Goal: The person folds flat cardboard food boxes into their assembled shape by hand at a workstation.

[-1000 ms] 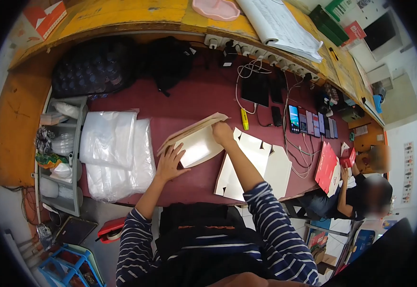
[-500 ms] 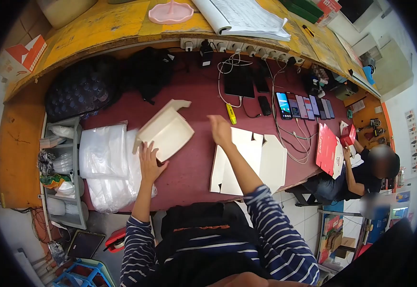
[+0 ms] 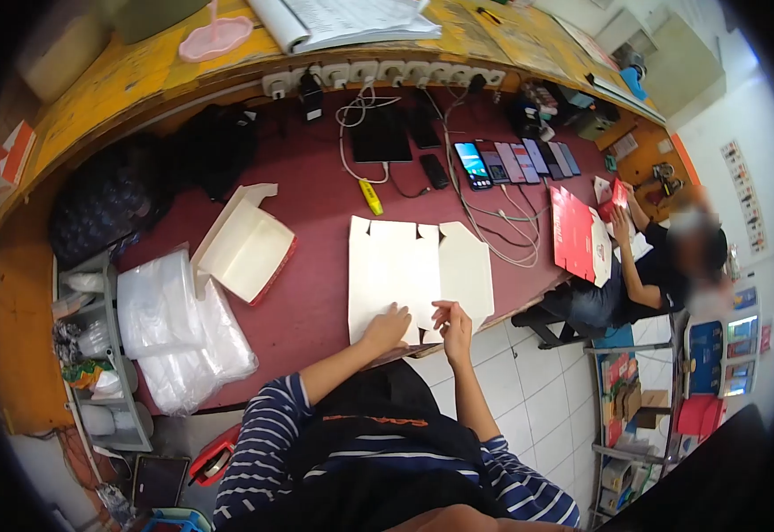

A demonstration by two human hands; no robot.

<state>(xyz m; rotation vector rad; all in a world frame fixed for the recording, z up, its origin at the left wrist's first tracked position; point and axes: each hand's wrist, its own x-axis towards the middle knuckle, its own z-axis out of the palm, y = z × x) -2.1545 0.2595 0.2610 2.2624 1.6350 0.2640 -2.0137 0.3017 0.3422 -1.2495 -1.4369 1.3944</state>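
Note:
A flat, unfolded white carton sheet [image 3: 396,266] lies on the dark red table in front of me. My left hand [image 3: 388,328] rests on its near part, fingers spread and holding nothing. Over the sheet's near edge, by the cut slots, is my right hand [image 3: 452,326]; its fingers are bent, and whether they grip the edge cannot be made out. To the left stands a folded open box [image 3: 249,248], white inside with a red outer side, touched by neither hand. Its left end reaches over clear plastic bags [image 3: 165,310].
Behind the sheet lie a yellow highlighter [image 3: 371,198], a tablet [image 3: 381,135], white cables and a row of phones [image 3: 520,162]. At the right, a seated co-worker [image 3: 671,257] handles red cartons [image 3: 573,232]. A grey rack [image 3: 107,355] stands left.
My left hand has let go of the folded box and moved right onto the flat sheet. My right hand has come down to the sheet's near edge. The view has shifted right.

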